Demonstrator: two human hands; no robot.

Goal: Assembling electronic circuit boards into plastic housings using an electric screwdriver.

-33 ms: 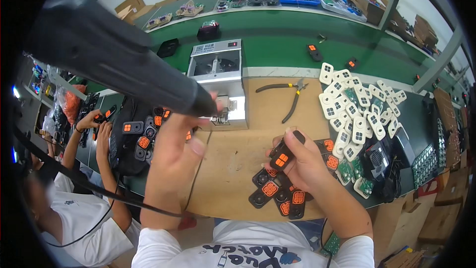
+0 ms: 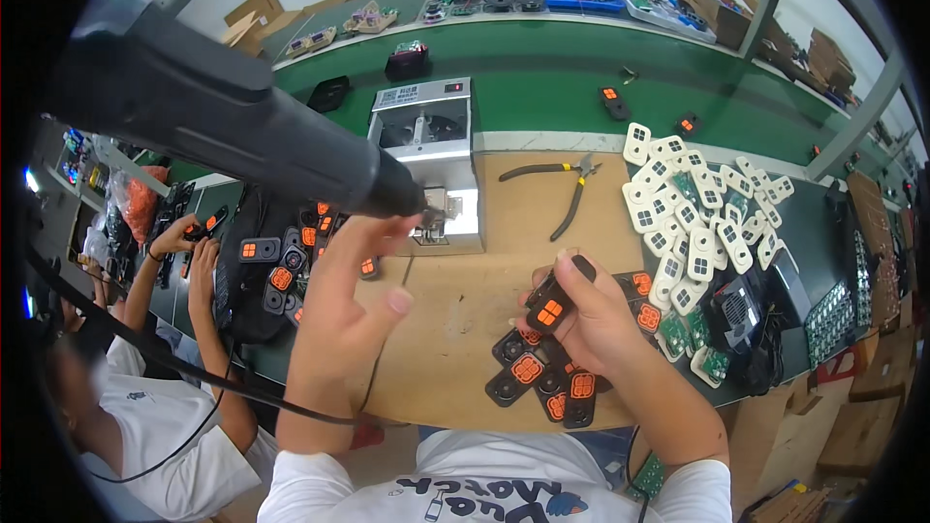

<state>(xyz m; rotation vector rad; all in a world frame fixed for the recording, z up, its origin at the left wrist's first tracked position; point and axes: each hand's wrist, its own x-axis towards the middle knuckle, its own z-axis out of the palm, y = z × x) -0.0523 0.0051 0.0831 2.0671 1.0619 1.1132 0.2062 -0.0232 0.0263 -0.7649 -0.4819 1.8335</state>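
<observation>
A large black electric screwdriver [image 2: 291, 155] slants in from the upper left, its tip above the silver screw feeder [image 2: 450, 218]. The fingers of my left hand [image 2: 339, 315] curl against the screwdriver's tip end, partly hidden behind it, with the thumb standing apart. My right hand [image 2: 601, 320] grips a black remote control housing [image 2: 549, 310] with orange buttons, its thumb pressed on the upper end. Just below that hand lies a pile of similar black housings [image 2: 528, 368] with orange button pads. More such housings [image 2: 281, 276] lie left of my left hand.
Yellow-handled cutting pliers [image 2: 578, 189] lie on the brown board [image 2: 436, 329]. White button panels [image 2: 678, 203] are heaped at the right, with green circuit boards [image 2: 715, 361] beside them. A person [image 2: 174, 416] works at the left. A black cable [image 2: 194, 368] crosses my left forearm.
The screwdriver's tip end has risen slightly. My left hand has shifted a little, its thumb now lower and further right. My right hand and its housing stay in place.
</observation>
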